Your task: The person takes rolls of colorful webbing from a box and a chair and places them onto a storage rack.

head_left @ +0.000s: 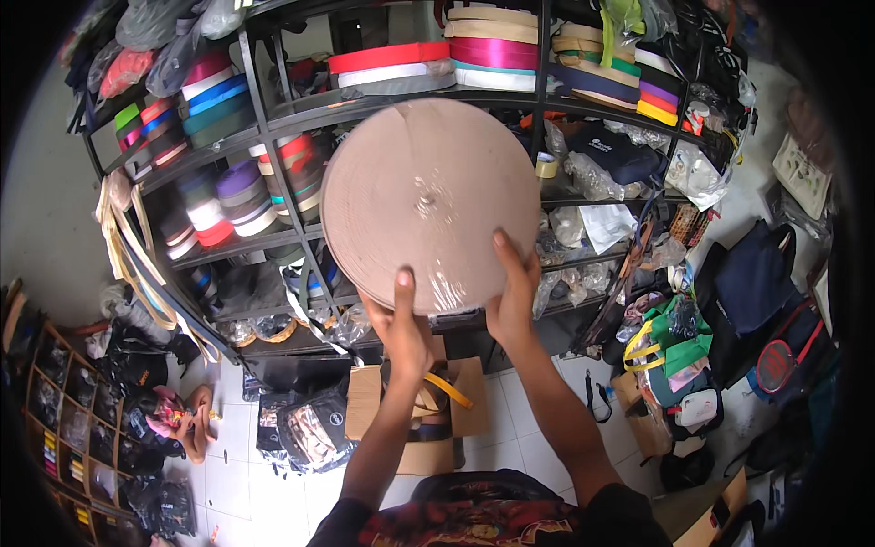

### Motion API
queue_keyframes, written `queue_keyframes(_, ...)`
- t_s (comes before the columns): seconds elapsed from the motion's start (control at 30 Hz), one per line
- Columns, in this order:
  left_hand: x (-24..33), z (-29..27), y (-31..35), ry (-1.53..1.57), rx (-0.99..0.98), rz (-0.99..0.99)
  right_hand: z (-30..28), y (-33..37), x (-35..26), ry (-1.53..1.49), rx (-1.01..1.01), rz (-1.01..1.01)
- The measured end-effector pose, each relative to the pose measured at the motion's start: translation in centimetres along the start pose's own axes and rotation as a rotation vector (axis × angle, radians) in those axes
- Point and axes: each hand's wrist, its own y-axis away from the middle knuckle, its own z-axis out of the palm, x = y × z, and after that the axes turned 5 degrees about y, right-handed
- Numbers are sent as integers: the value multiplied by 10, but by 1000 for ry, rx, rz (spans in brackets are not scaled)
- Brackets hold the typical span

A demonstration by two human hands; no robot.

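Observation:
A large round roll of beige webbing, wrapped in clear plastic, is held up in front of the shelves with its flat face toward me. My left hand grips its lower left edge, thumb laid on the face. At the lower right edge, my right hand holds it the same way. The fingers behind the roll are partly hidden. Both forearms reach up from below. The roll covers the middle of the rack behind it.
A black metal rack bears several webbing rolls, including a red roll. An opened cardboard box stands on the tiled floor below my arms. Black packaged bags lie left of it. Another person sits at left. A green bag is at right.

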Motion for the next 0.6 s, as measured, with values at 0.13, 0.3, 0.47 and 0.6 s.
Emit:
queue_keyframes(0.13, 4, 32, -61, 32, -68, 88, 34, -61, -19, 119, -186, -15)
queue_keyframes(0.3, 25, 84, -162, 14, -184, 163, 79, -158, -57, 261, -585, 23)
queue_keyframes(0.47, 39, 131, -269, -116, -111, 88, 128, -270, -58, 410, -680, 25)
queue_keyframes(0.6, 27, 172, -359, -151, -187, -47, 146, -332, -71, 348, -621, 76)
